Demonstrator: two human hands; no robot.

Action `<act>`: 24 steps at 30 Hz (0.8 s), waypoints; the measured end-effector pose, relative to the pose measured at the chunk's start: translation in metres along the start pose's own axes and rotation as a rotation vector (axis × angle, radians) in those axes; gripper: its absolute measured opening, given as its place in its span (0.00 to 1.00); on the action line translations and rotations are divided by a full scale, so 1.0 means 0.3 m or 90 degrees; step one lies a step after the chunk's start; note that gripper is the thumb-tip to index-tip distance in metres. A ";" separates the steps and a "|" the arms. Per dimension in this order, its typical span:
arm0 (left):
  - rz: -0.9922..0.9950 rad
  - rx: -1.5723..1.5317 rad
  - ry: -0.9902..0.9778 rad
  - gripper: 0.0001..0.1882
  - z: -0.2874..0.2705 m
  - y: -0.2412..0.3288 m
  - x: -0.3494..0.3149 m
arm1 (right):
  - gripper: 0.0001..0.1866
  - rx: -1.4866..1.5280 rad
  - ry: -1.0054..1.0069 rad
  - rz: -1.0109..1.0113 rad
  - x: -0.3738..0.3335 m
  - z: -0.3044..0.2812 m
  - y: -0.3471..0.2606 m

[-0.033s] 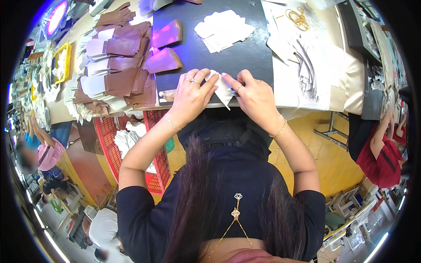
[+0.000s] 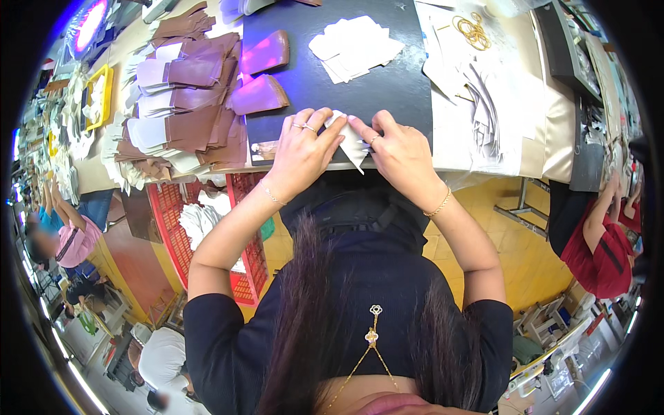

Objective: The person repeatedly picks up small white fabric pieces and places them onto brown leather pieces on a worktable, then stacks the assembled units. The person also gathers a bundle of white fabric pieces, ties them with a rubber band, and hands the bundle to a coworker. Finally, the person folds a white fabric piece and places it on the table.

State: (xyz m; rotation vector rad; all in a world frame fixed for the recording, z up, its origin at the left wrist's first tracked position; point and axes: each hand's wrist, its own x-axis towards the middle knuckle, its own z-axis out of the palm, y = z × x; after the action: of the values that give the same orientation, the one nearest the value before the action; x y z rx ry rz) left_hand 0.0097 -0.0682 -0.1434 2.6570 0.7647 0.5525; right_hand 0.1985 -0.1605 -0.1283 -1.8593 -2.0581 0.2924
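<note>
A small white piece of sheet material, pointed at its lower end, lies between my hands near the front edge of a black work mat. My left hand, with rings on it, pinches the piece along its left side. From the right, my right hand has its index finger at the upper edge and its thumb lower down, closed on the same piece. The fingers partly cover it. Farther back on the mat lies a loose heap of white cut pieces.
Stacks of brown and white cut pieces fill the table's left, with two brown bundles on the mat. Rubber bands and grey strips lie at right. A red crate stands below at left. Other people work at both sides.
</note>
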 end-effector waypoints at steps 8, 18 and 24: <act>-0.037 0.076 -0.027 0.18 -0.007 0.002 0.004 | 0.23 -0.144 -0.056 -0.032 -0.016 -0.026 -0.017; -0.149 -0.149 -0.104 0.18 -0.029 -0.018 0.071 | 0.23 0.180 -0.020 0.251 -0.113 -0.134 -0.030; -0.352 -0.311 -0.164 0.14 -0.063 0.001 0.087 | 0.23 0.173 -0.035 0.326 -0.134 -0.080 -0.078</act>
State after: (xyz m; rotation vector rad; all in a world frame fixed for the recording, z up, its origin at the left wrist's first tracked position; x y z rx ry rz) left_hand 0.0217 -0.0500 -0.1196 1.9093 1.0664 0.2033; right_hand 0.1895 -0.2049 -0.1021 -2.1839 -1.4494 0.7179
